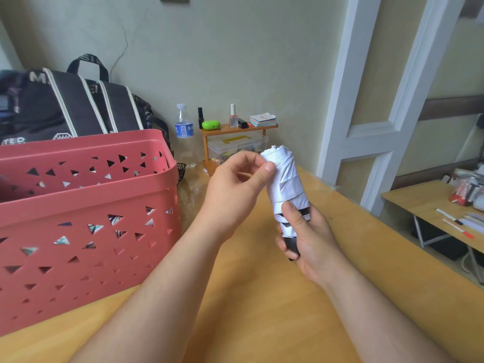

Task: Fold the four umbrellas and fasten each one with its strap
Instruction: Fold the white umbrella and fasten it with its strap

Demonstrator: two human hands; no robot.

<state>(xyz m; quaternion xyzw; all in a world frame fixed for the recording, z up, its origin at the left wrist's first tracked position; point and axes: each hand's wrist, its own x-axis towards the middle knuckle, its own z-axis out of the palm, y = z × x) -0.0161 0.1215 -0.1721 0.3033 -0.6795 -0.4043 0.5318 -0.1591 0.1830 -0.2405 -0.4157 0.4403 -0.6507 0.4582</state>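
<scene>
A white folded umbrella (286, 184) with a black handle is held nearly upright above the wooden table (262, 297). My right hand (311, 242) grips its lower part and the handle, thumb pressed on the white cloth. My left hand (235, 189) pinches the cloth near the umbrella's top between thumb and fingers. A white strap wraps around the rolled canopy; whether it is fastened I cannot tell. Patterned cloth shows through the holes of the pink basket (86, 218) on the left.
A black striped bag (65, 108) stands behind the basket. By the wall are a water bottle (184, 132) and a small wooden shelf (235, 134) with little bottles, a green case and a clear box. A lower side table (424, 203) with pens is at right.
</scene>
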